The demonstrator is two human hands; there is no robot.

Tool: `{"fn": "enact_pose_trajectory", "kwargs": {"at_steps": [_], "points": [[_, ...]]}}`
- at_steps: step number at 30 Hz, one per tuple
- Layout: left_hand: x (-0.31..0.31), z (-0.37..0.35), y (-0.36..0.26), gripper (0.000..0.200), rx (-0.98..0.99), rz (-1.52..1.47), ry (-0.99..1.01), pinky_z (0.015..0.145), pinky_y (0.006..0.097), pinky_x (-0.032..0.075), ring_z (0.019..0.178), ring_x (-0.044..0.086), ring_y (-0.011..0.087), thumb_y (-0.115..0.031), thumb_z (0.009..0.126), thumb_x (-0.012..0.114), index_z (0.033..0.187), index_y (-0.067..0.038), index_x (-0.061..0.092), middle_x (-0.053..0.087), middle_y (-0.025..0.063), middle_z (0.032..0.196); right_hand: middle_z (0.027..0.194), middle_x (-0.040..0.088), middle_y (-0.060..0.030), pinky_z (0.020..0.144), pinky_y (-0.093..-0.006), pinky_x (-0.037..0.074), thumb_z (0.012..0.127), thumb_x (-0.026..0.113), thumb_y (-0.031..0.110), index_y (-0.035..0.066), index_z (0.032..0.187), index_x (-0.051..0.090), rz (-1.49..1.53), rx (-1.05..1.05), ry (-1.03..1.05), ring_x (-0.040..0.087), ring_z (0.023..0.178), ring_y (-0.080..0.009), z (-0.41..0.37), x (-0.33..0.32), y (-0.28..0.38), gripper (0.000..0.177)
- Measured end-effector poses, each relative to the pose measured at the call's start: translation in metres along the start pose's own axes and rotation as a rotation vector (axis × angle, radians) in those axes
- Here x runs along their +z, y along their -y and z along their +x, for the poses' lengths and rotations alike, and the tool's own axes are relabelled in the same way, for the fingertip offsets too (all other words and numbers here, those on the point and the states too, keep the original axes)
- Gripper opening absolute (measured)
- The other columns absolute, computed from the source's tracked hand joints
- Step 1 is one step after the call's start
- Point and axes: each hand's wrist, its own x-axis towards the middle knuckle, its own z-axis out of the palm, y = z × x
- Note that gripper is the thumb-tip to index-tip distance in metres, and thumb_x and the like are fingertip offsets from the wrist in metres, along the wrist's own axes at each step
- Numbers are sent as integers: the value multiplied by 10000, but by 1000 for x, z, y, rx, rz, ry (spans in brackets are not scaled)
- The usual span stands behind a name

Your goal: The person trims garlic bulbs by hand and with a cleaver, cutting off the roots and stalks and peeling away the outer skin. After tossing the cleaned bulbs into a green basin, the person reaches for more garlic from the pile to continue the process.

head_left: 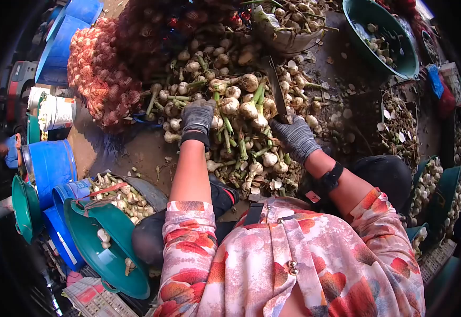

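A large heap of garlic bulbs with green stems (pixel 230 105) lies on the ground in front of me. My left hand (pixel 197 117), in a grey glove, reaches into the heap's left side with its fingers curled down among the stems; what they hold, if anything, is hidden. My right hand (pixel 296 136), also gloved, is closed round the handle of a long dark blade (pixel 277 87). The blade points away from me over the heap, beside several bulbs. Cut stems and loose skins (pixel 251 179) lie nearer my body.
Red mesh sacks of bulbs (pixel 101 79) stand at the left. Blue barrels (pixel 53 164) and a green basin (pixel 104 253) are lower left. A white sack (pixel 288 37) stands behind the heap. Another green basin (pixel 407 53) is at upper right, above a crate of scraps (pixel 399 127).
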Motion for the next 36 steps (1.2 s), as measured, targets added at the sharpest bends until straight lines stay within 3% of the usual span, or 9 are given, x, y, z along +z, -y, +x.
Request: {"fn": "enact_pose_trajectory", "kwargs": {"at_steps": [8,9,11,15,19,24,27,33,36], "points": [[48,11,27,378,258,491,192,972,414,441,1094,588,336,-352,942,469,1198,-111,608,607,163,1219,901,674,-178,770,-429,509,835,672,301,87,1092,614,-511,-300,14,649,853,-346,5,3,-6,340],[76,22,70,375,372,200,-79,919,418,488,1057,613,317,-317,959,471,1232,-81,572,623,163,1193,954,676,-201,806,-449,509,824,667,306,97,1119,611,-577,-272,82,648,915,-376,1,1,3,366],[44,-2,37,404,-448,-1434,51,867,431,527,1045,620,279,-346,973,453,1242,-63,555,626,146,1177,933,674,-189,781,-456,510,813,674,289,108,1103,613,-646,-380,99,648,890,-377,-7,1,10,347],[-42,-106,-35,437,-421,-1820,14,891,357,523,1051,609,239,-350,972,511,1269,-28,511,581,117,1234,888,670,-167,735,-461,511,799,678,268,123,1067,619,-724,-593,136,648,841,-377,-22,11,30,311],[31,-87,48,268,167,-1423,223,929,297,481,1018,594,183,-141,1010,427,1229,-66,562,597,109,1203,835,666,-152,695,-462,511,786,671,243,134,1026,624,-755,-761,113,649,806,-374,-39,11,49,268],[-61,-171,-34,340,263,-641,184,923,313,476,1015,616,158,-120,907,616,1233,-33,572,637,94,1173,855,677,-158,709,-456,516,774,668,237,131,1053,630,-860,-738,147,652,814,-374,-24,0,31,301],[-68,-193,-41,393,276,-933,198,866,317,499,976,619,160,-195,854,702,1188,-15,600,665,91,1095,891,682,-188,783,-439,517,822,680,386,94,1114,637,-913,-363,174,660,853,-362,4,-18,2,415],[-55,-181,-55,577,506,-300,-13,941,371,477,1082,598,307,-185,755,776,1251,-1,548,632,182,1124,886,680,-65,768,-293,500,808,748,443,35,1040,642,-91,-624,241,597,806,-125,-28,10,34,481],[-58,-184,-72,843,522,-843,58,962,371,477,1116,576,279,-300,752,812,1404,-18,358,563,181,1219,880,685,-68,758,-299,504,814,746,427,35,1002,666,-75,-335,246,607,786,-133,-42,6,52,442]]}}
